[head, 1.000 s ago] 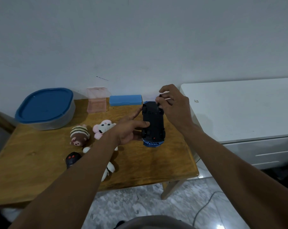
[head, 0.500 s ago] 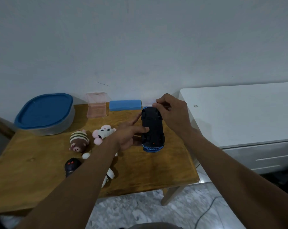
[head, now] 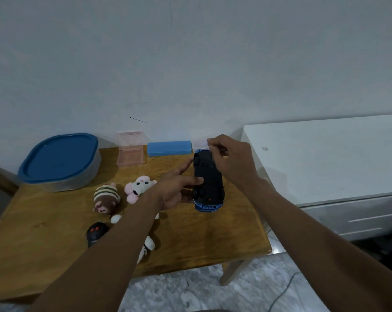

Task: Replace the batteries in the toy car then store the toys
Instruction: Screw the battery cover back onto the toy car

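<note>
Toy car [head: 207,181]: being held belly-up above right part of wooden table [head: 44,224], black underside turned toward camera, probably so battery hatch can be reached. Left hand [head: 179,190]: fingers being clamped on car's left flank, thumb pressed on underside, steadying it. Right hand [head: 231,161]: fingertips being pinched together at car's far end; small tool or hatch tab, cannot be told. Blue-lidded tub [head: 60,161] at far left: lid on, contents hidden. Pink clear box [head: 130,152], blue case [head: 169,148]: contents not discernible. Plush toys [head: 107,199] lying loose, not yet stored.
</note>
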Demonstrator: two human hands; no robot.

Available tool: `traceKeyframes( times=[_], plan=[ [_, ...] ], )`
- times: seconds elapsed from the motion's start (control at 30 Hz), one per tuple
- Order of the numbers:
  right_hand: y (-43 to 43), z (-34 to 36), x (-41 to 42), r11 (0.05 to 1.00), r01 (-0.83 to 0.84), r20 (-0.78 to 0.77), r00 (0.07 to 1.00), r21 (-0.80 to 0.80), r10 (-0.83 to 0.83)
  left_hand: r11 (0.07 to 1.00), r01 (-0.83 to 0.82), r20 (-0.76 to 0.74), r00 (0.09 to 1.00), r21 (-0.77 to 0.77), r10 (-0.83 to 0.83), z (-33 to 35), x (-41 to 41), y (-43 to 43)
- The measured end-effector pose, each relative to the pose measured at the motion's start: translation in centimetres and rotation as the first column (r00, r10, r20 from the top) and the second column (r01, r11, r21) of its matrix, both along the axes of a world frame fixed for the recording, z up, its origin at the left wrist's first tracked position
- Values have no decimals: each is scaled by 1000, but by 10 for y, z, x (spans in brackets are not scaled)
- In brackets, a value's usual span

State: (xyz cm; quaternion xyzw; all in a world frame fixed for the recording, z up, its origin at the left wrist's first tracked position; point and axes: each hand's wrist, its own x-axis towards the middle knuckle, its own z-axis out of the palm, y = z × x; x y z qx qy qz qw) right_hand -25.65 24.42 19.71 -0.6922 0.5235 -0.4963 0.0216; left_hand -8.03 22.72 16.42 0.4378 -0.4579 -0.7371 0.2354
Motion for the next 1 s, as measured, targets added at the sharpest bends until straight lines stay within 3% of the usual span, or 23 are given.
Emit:
traceKeyframes(
  times=[0.57,0.77,1.0],
  plan=[
    [-3,5,0,995,24,-22,1000,98,-22,1000,17,-3,1000,-16,-17,4,-1,0],
    [-1,12,-1,998,-20,-8,1000,57,21,1000,11,0,1000,-10,-11,5,0,-2],
    [0,17,-5,980,26,50,998,198,-36,1000,25,-3,1000,-16,-25,3,1,0]
  ],
)
